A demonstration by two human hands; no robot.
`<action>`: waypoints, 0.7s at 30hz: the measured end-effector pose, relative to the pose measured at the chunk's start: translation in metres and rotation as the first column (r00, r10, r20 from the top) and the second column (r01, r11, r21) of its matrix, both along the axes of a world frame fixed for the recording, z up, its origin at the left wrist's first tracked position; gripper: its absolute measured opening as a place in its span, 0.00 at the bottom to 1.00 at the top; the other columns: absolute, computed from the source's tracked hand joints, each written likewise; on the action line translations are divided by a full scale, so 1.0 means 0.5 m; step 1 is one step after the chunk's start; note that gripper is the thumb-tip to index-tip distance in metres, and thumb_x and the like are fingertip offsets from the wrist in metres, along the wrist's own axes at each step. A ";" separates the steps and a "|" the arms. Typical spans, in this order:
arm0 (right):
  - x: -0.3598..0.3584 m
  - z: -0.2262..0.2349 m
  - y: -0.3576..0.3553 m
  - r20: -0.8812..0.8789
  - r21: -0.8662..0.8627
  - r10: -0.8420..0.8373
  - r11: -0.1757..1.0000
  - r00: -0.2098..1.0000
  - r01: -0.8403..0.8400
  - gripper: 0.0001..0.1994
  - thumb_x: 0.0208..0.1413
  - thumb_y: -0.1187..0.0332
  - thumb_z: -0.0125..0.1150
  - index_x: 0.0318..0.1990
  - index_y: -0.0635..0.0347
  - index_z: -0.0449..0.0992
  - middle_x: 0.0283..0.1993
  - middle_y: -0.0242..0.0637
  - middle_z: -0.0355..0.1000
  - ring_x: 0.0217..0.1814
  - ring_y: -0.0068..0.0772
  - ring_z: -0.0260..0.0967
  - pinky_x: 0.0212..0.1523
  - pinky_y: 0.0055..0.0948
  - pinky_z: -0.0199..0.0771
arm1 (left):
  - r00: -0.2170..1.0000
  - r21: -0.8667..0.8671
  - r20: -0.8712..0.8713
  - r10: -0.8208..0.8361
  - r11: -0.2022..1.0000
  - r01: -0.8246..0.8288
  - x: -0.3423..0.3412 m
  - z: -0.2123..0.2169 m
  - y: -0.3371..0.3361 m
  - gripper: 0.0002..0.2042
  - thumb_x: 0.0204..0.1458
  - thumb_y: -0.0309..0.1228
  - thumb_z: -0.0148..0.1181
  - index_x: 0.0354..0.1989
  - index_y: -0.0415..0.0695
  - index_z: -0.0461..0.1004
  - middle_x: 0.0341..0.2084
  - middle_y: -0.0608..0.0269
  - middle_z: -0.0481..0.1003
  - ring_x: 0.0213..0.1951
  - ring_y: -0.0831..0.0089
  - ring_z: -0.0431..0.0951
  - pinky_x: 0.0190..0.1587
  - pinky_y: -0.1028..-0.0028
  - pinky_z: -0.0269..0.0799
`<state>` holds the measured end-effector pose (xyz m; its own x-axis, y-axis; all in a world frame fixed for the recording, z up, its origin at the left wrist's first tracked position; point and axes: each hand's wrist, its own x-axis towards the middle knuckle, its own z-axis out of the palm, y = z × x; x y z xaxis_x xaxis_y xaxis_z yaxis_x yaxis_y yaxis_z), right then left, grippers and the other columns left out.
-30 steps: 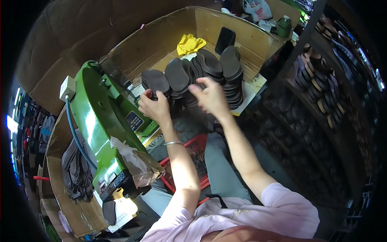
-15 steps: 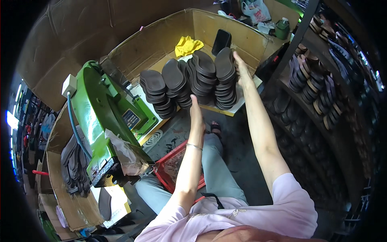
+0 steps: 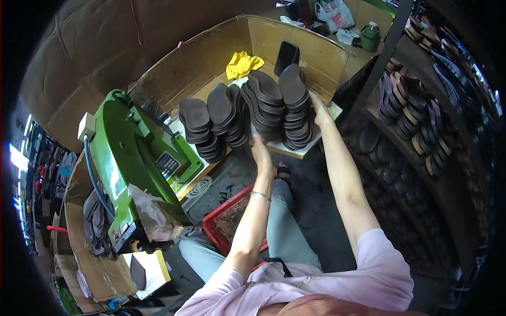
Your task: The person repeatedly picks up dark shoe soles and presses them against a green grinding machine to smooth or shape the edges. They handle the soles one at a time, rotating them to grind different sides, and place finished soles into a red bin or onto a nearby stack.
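Cardboard walls (image 3: pixel 132 37) boxed in the bench; rack of dark soles (image 3: pixel 416 116) stood at right. Green machine (image 3: pixel 126 163) sat left of the surface (image 3: pixel 295 152). Stacks of dark shoe soles (image 3: pixel 247 113) crowded that surface, yellow cloth (image 3: pixel 242 64) behind them. Red crate (image 3: pixel 229 221) lay below, near the knees. Right hand (image 3: pixel 318 111) pressed against the side of the tallest right stack, fingers hidden, grip unclear. Left hand (image 3: pixel 262 156) was flat and open at the stacks' front edge, holding nothing.

Head-worn fisheye, looking down; near the hands (image 3: pixel 262 155)
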<state>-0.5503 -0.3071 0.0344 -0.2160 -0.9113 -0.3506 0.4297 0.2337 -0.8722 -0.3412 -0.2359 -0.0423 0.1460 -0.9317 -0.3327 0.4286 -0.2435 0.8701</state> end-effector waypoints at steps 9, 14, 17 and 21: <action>-0.063 -0.108 -0.091 -0.147 -0.060 0.024 0.998 0.989 -0.033 0.39 0.53 0.38 0.52 0.66 0.54 0.58 0.68 0.44 0.56 0.70 0.42 0.50 0.66 0.40 0.48 | 0.806 -0.173 -0.443 -0.394 0.919 0.354 0.017 0.162 -0.119 0.34 0.54 0.60 0.45 0.54 0.38 0.69 0.48 0.53 0.74 0.48 0.59 0.75 0.55 0.60 0.66; -0.078 -0.187 -0.092 -0.179 -0.155 -0.131 0.982 0.975 0.104 0.27 0.62 0.49 0.39 0.58 0.61 0.67 0.57 0.42 0.68 0.58 0.38 0.63 0.58 0.38 0.63 | 0.851 -0.144 -0.258 -0.458 0.889 0.435 -0.011 0.143 -0.108 0.29 0.51 0.53 0.49 0.52 0.40 0.70 0.47 0.55 0.75 0.48 0.62 0.75 0.54 0.62 0.67; -0.083 -0.174 -0.053 -0.121 -0.225 -0.165 0.965 0.979 0.135 0.35 0.55 0.47 0.53 0.64 0.60 0.57 0.62 0.47 0.60 0.62 0.41 0.59 0.59 0.39 0.58 | 0.852 -0.196 -0.250 -0.461 0.885 0.422 -0.009 0.107 -0.108 0.29 0.52 0.53 0.49 0.52 0.40 0.70 0.47 0.56 0.75 0.48 0.62 0.75 0.55 0.63 0.66; -0.041 -0.143 0.080 -0.193 -0.304 -0.215 0.941 0.957 0.150 0.32 0.57 0.53 0.54 0.65 0.60 0.56 0.62 0.46 0.60 0.61 0.39 0.60 0.58 0.35 0.60 | 0.846 -0.207 -0.233 -0.479 0.875 0.438 0.005 0.117 0.002 0.28 0.53 0.50 0.49 0.55 0.40 0.68 0.52 0.56 0.71 0.53 0.63 0.72 0.57 0.64 0.63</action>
<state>-0.5707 -0.2671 -0.0369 -0.4303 -0.9027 -0.0082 0.2313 -0.1015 -0.9676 -0.3388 -0.2350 0.0163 -0.3855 -0.9092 -0.1571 0.5198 -0.3547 0.7772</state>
